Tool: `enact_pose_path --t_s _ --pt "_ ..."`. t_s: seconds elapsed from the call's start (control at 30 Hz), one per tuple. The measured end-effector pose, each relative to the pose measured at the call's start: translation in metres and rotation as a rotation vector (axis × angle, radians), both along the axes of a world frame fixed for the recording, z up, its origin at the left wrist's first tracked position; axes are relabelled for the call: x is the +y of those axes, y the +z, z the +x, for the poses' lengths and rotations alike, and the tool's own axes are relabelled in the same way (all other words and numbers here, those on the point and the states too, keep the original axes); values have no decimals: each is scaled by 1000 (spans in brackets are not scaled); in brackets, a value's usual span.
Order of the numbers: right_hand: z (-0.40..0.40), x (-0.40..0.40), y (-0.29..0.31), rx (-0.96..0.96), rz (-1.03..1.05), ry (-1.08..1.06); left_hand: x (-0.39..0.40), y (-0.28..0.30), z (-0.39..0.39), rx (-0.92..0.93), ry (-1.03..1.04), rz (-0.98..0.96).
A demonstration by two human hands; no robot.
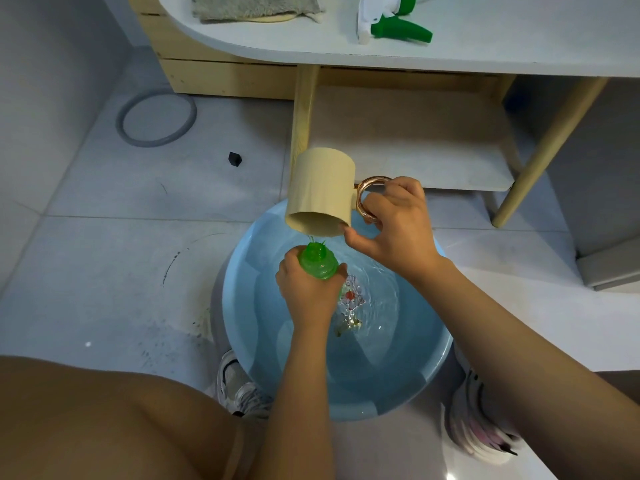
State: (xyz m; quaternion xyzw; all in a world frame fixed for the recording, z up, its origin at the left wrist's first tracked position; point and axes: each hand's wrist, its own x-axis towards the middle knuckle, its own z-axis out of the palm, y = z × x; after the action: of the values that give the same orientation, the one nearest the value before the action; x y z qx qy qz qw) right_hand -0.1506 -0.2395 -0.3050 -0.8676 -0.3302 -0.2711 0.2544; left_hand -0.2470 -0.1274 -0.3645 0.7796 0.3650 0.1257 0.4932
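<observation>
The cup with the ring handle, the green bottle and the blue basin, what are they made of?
The cup is matte, even beige, probably plastic, though ceramic is possible; its ring handle is shiny and copper-toned, metal or plated. The green bottle is translucent glossy plastic, light passing through its threaded neck. The basin looks smooth pale blue plastic with a soft sheen.

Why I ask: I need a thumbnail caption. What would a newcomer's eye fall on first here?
First the beige mug at centre, tipped by the right hand so that water runs into the mouth of the bright green bottle, which the left hand grips. Beneath both sits a pale blue basin of water on the tiled floor. A green and white spray head lies on the white tabletop at the top.
</observation>
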Motion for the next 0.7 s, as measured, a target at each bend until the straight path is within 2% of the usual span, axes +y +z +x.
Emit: enact_pose_path --t_s 0.33,0.47,0.57,0.7 --pt "-1 0 2 50 -42 21 -1 0 1 12 -9 -18" --pt "0 -2 -5 176 -17 -128 -5 3 -2 11 10 -77" --pt "-4 -7 -16 283 -234 -261 -3 -1 -4 -31 20 -56" --pt "-18 -19 -39 399 -501 -333 2 -6 -6 -56 26 -23"
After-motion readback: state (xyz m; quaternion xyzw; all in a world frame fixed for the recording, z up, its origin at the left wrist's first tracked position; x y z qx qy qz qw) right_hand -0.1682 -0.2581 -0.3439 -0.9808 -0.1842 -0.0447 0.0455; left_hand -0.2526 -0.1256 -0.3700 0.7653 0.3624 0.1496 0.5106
